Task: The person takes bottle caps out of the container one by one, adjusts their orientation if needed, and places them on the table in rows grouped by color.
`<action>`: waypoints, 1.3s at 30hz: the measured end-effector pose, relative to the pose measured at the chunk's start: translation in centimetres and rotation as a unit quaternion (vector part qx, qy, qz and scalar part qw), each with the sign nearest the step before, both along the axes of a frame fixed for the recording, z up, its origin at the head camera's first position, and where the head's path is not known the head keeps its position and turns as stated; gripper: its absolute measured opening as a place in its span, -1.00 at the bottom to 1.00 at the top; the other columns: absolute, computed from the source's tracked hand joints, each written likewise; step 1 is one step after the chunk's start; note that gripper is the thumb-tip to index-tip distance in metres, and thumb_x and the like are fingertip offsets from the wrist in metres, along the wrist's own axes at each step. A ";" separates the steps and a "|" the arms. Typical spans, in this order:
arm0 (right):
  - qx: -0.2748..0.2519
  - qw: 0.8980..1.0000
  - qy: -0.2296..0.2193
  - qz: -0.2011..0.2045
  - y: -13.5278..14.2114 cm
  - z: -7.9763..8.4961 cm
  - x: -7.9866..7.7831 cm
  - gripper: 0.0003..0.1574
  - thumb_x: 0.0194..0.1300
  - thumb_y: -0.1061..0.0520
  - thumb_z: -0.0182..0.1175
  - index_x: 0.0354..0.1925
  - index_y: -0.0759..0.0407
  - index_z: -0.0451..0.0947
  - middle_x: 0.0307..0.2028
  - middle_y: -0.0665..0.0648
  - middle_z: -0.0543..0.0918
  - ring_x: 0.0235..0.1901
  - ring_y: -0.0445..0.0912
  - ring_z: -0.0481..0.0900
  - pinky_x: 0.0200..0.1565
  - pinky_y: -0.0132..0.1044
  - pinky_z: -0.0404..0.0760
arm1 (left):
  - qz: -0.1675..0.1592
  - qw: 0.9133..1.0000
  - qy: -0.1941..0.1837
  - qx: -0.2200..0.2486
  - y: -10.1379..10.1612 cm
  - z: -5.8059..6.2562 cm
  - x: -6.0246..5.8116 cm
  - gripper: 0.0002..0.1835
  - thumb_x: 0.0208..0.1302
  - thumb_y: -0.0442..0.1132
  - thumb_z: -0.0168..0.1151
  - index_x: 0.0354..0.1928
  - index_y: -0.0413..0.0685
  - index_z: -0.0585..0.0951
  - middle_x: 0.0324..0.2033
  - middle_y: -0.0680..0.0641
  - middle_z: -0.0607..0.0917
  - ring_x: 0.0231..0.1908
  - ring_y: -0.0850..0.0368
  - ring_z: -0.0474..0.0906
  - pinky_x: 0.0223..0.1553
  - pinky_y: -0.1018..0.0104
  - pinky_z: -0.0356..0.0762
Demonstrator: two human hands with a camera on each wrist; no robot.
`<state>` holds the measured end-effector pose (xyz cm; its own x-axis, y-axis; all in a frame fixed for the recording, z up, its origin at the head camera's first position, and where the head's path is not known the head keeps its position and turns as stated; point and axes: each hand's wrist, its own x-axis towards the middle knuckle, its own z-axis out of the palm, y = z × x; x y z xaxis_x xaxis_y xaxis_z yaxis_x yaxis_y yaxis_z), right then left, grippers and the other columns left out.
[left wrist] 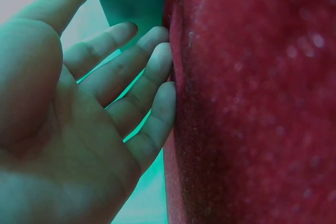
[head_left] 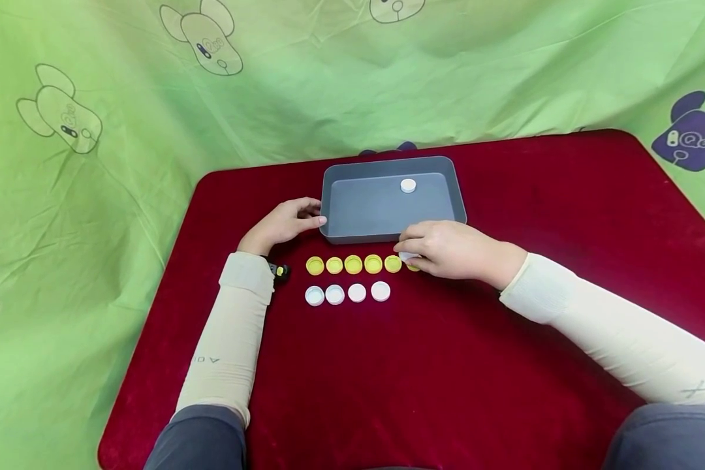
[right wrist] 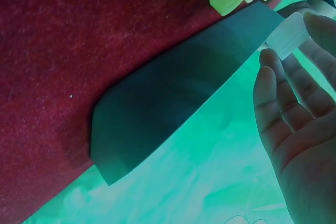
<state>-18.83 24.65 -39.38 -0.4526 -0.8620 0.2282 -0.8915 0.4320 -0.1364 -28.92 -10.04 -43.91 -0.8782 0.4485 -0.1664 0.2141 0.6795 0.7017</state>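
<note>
My right hand [head_left: 446, 249] pinches a white bottle cap [right wrist: 287, 36] between thumb and fingers, above the right end of a row of yellow caps [head_left: 353, 264]. It partly hides the last yellow cap [head_left: 414, 267]. At the tray's left wall is my left hand [head_left: 284, 223], its thumb by the rim and its fingers loosely bent, gripping nothing. The grey rectangular tray [head_left: 358, 239] holds one white cap [head_left: 408, 186] toward its back right. Several white caps [head_left: 357, 292] lie in a second row, nearer me than the yellow ones.
A dark red cloth [head_left: 423, 378] covers the table, and a green printed curtain [head_left: 352, 78] hangs behind it and at the sides. The tray stands near the table's far edge, its walls raised around a flat floor.
</note>
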 end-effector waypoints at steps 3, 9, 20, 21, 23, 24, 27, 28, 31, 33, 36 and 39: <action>0.001 1.000 -0.001 0.002 -0.1 0.0 0.1 -0.68 0.23 0.16 0.33 -0.04 0.22 0.67 -0.12 0.12 0.64 -0.08 0.00 0.60 0.01 -0.10 0.54 | 0.000 1.000 0.000 0.006 0.0 0.0 -0.1 -0.41 0.31 0.08 0.24 0.29 -0.05 0.45 0.06 -0.04 0.57 0.07 0.07 0.46 0.15 0.14 0.37; 0.006 1.000 0.004 0.003 -0.3 -0.1 0.1 -0.69 0.23 0.15 0.33 -0.04 0.20 0.67 -0.12 0.11 0.64 -0.09 -0.01 0.59 0.01 -0.11 0.54 | 0.003 1.000 -0.001 0.007 -0.1 -0.2 -0.1 -0.41 0.32 0.08 0.24 0.28 -0.05 0.46 0.05 -0.03 0.57 0.06 0.08 0.46 0.14 0.16 0.37; 0.008 1.000 0.000 0.014 -0.6 -0.8 0.4 -0.69 0.24 0.14 0.32 -0.04 0.20 0.68 -0.13 0.10 0.65 -0.10 -0.02 0.59 -0.01 -0.13 0.56 | 0.003 1.000 -0.002 0.003 0.0 0.0 -0.2 -0.40 0.31 0.09 0.25 0.29 -0.05 0.45 0.06 -0.03 0.58 0.06 0.08 0.47 0.14 0.16 0.37; 0.008 1.000 -0.002 0.014 -0.6 -0.9 0.5 -0.69 0.24 0.14 0.32 -0.04 0.20 0.68 -0.13 0.10 0.65 -0.10 -0.03 0.59 -0.01 -0.13 0.56 | 0.002 1.000 -0.003 0.003 -0.1 -0.1 -0.2 -0.39 0.31 0.09 0.25 0.29 -0.05 0.45 0.07 -0.03 0.57 0.07 0.08 0.47 0.14 0.16 0.37; 0.010 1.000 -0.005 0.014 -0.7 -1.0 0.5 -0.68 0.25 0.13 0.32 -0.03 0.19 0.68 -0.12 0.10 0.65 -0.09 -0.03 0.59 -0.01 -0.13 0.56 | 0.002 1.000 -0.005 0.004 -0.1 -0.1 -0.2 -0.39 0.31 0.09 0.25 0.29 -0.05 0.45 0.07 -0.04 0.57 0.07 0.08 0.46 0.15 0.16 0.37; 0.011 1.000 -0.007 0.014 -0.7 -1.0 0.6 -0.68 0.25 0.12 0.32 -0.03 0.19 0.68 -0.12 0.10 0.65 -0.09 -0.04 0.60 -0.01 -0.14 0.56 | 0.001 1.000 -0.005 0.004 -0.1 -0.1 -0.2 -0.39 0.31 0.09 0.25 0.29 -0.05 0.45 0.07 -0.04 0.57 0.07 0.07 0.46 0.15 0.16 0.37; 0.014 1.000 -0.008 0.013 -0.8 -1.1 0.6 -0.66 0.25 0.11 0.33 -0.02 0.19 0.68 -0.13 0.10 0.65 -0.10 -0.03 0.59 -0.02 -0.13 0.56 | 0.002 1.000 -0.004 0.009 0.0 0.0 -0.1 -0.41 0.31 0.08 0.25 0.29 -0.05 0.46 0.07 -0.03 0.57 0.07 0.07 0.46 0.14 0.16 0.37; 0.014 1.000 -0.007 0.013 -0.8 -1.1 0.7 -0.66 0.25 0.11 0.33 -0.01 0.18 0.68 -0.13 0.10 0.65 -0.09 -0.03 0.59 -0.02 -0.13 0.56 | 0.002 1.000 -0.004 0.010 0.0 0.0 -0.1 -0.41 0.31 0.08 0.25 0.28 -0.05 0.46 0.06 -0.03 0.57 0.06 0.07 0.47 0.14 0.15 0.37; 0.014 1.000 -0.006 0.012 -0.8 -1.2 0.7 -0.65 0.24 0.11 0.34 -0.01 0.18 0.68 -0.13 0.10 0.65 -0.10 -0.03 0.59 -0.01 -0.13 0.56 | 0.003 1.000 -0.004 0.009 0.0 0.0 -0.1 -0.41 0.31 0.09 0.24 0.29 -0.04 0.46 0.07 -0.02 0.57 0.06 0.08 0.46 0.13 0.16 0.37; 0.012 1.000 -0.004 0.014 -0.9 -1.3 0.8 -0.66 0.23 0.11 0.34 -0.02 0.18 0.68 -0.13 0.09 0.65 -0.10 -0.04 0.59 -0.01 -0.15 0.56 | 0.004 1.000 -0.004 0.006 -0.1 -0.1 -0.1 -0.40 0.31 0.09 0.24 0.29 -0.04 0.45 0.07 -0.02 0.57 0.06 0.08 0.46 0.14 0.16 0.37; 0.008 1.000 0.002 0.022 -0.9 -1.5 0.8 -0.68 0.23 0.13 0.34 -0.04 0.18 0.68 -0.14 0.09 0.65 -0.11 -0.05 0.59 -0.02 -0.17 0.56 | 0.004 1.000 -0.004 0.005 -0.1 -0.1 0.0 -0.41 0.32 0.09 0.24 0.29 -0.04 0.45 0.07 -0.02 0.57 0.06 0.08 0.46 0.14 0.17 0.37; 0.005 0.999 0.007 0.031 -1.0 -1.7 0.9 -0.70 0.23 0.14 0.33 -0.06 0.19 0.68 -0.15 0.08 0.65 -0.12 -0.04 0.59 -0.03 -0.17 0.56 | 0.004 1.000 -0.002 0.007 -0.1 -0.1 0.0 -0.43 0.32 0.07 0.24 0.28 -0.04 0.46 0.06 -0.02 0.58 0.06 0.09 0.47 0.13 0.18 0.38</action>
